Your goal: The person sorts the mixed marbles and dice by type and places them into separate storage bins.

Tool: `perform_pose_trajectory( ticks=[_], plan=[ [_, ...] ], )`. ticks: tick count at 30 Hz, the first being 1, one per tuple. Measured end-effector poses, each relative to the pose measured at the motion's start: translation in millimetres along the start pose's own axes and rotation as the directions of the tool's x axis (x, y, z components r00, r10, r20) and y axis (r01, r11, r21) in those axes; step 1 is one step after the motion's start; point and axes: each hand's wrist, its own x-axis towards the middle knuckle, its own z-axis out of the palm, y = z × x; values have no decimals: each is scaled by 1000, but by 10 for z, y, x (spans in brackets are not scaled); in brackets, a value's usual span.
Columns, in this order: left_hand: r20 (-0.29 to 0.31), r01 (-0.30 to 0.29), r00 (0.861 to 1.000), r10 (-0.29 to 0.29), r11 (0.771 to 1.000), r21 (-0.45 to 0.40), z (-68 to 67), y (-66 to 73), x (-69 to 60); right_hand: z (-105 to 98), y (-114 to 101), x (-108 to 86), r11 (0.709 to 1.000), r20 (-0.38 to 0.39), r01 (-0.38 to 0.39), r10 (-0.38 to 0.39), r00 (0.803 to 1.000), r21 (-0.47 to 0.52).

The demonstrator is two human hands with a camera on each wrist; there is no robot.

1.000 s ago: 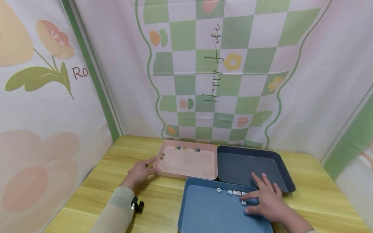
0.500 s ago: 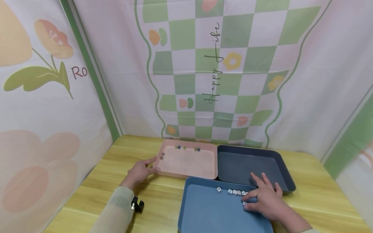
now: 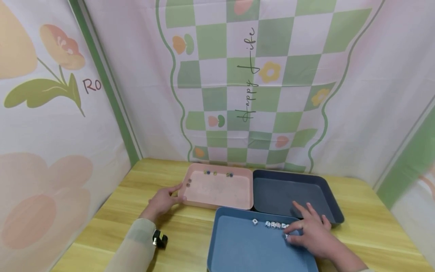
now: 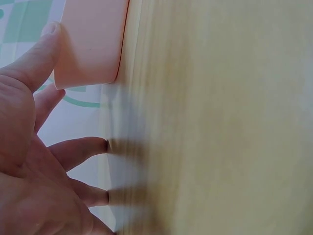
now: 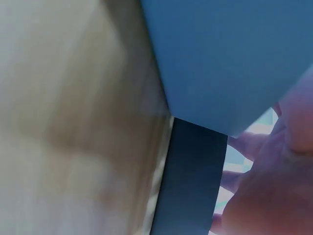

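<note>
At its near left corner the pink tray (image 3: pixel 217 187) is gripped by my left hand (image 3: pixel 162 201), thumb on one wall and index finger on the other; in the left wrist view that hand's (image 4: pixel 34 161) other fingertips rest on the table. My right hand (image 3: pixel 314 234) pinches a white die (image 3: pixel 287 235) between thumb and index finger over the blue tray (image 3: pixel 251 249); its other fingers spread over the dark tray (image 3: pixel 289 192). Several white dice (image 3: pixel 273 224) stand in a row beside the fingers, with one die (image 3: pixel 255 222) apart to the left.
Small coloured pieces (image 3: pixel 215 173) lie along the pink tray's far side, and two greyish ones (image 3: pixel 188 183) near its left side. The dark tray adjoins the pink one. Behind the wooden table (image 3: pixel 136 192) hangs a patterned cloth (image 3: pixel 244 94).
My right thumb and index finger have closed on the near die, which has shifted slightly right and away from me. My left hand has stayed at the pink tray.
</note>
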Motion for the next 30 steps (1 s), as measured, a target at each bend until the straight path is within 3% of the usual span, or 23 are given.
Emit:
perform_pose_trajectory(
  ticks=[8,11,17,23,30],
  plan=[
    [-1,1,1000,-1,1000,-7,17,15,-7,-133,37,-27,999,-44,25,-24,999,21],
    [-1,-5,1000,5,1000,-9,20,15,-12,-205,73,-32,994,-76,60,-53,996,86],
    [3,-4,1000,4,1000,-14,11,20,-21,-422,123,40,964,-60,-52,70,996,261],
    [4,-3,1000,3,1000,-5,12,12,-14,-588,132,200,971,-137,-101,132,982,217],
    [7,-5,1000,5,1000,-8,6,16,-21,-652,85,382,973,-216,-103,148,965,206]
  ],
)
